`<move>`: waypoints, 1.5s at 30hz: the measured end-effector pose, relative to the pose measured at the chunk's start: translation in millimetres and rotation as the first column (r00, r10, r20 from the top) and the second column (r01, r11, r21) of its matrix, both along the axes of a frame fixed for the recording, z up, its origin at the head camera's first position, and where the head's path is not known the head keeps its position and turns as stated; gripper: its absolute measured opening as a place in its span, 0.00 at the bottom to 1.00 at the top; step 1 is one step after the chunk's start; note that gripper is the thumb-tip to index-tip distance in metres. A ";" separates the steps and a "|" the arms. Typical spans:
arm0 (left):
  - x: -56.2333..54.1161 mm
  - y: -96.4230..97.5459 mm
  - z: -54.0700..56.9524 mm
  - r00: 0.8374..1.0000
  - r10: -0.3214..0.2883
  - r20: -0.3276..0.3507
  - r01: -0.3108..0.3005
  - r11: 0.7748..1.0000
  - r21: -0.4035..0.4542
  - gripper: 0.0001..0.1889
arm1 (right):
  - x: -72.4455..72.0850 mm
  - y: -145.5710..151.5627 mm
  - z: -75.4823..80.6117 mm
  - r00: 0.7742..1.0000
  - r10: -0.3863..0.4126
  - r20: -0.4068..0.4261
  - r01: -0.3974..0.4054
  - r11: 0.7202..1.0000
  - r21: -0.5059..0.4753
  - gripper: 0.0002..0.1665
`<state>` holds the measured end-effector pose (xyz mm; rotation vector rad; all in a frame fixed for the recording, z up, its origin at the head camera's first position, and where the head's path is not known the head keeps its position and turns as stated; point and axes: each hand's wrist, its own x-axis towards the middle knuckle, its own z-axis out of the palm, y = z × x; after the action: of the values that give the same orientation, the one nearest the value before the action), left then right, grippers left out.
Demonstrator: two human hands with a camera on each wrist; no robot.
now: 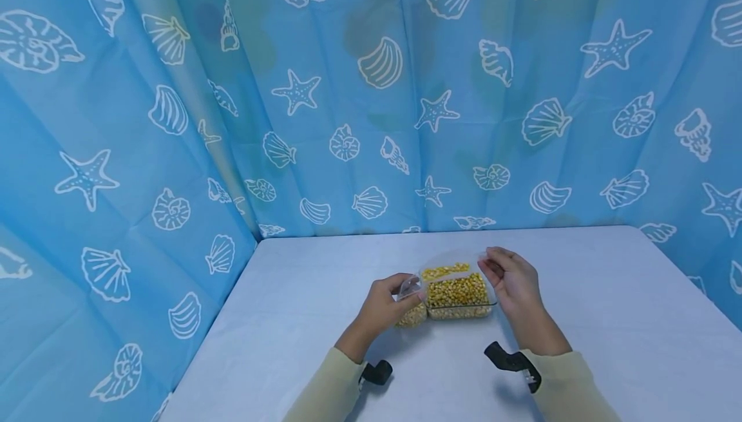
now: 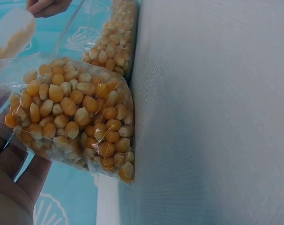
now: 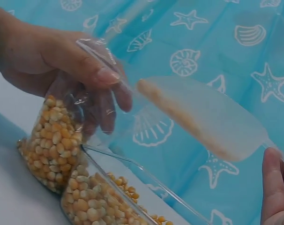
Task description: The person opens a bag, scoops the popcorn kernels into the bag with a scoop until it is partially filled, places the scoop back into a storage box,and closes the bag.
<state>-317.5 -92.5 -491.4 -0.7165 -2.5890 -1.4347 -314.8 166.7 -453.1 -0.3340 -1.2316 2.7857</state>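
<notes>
My left hand (image 1: 379, 306) holds the top of a clear plastic bag (image 2: 76, 115), its thumb on the near side of the mouth. Corn kernels fill the bag's lower part, which rests on the table. In my right hand (image 1: 513, 280) is the handle of a translucent scoop (image 3: 207, 117), pinched between thumb and fingers. A line of kernels lies along the scoop, and its tip points at the bag's mouth. Below the scoop, touching or nearly touching the bag, stands a clear rectangular container (image 1: 460, 312) holding many corn kernels (image 1: 458, 290).
A white-covered table (image 1: 313, 293) carries everything. Blue curtains (image 1: 348, 106) printed with white shells and starfish hang behind it and at the sides. Black wrist-camera mounts (image 1: 513, 361) sit at both cuffs, above the table's near part.
</notes>
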 end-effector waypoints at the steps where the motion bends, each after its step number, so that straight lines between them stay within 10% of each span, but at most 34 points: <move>1: -0.2 0.0 0.0 1.000 -0.003 -0.002 0.003 1.000 0.000 0.24 | 0.0 -1.2 0.1 1.000 0.001 -0.006 -0.001 1.000 0.012 0.19; 45: 1.4 1.1 0.3 1.000 -0.002 0.030 0.002 1.000 0.020 0.23 | 14.2 -18.9 21.5 0.985 0.016 -0.174 0.025 0.973 0.229 0.26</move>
<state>-316.1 -91.4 -491.1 -0.7007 -2.5932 -1.4805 -300.5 147.8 -431.7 -0.0738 -1.4856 2.5649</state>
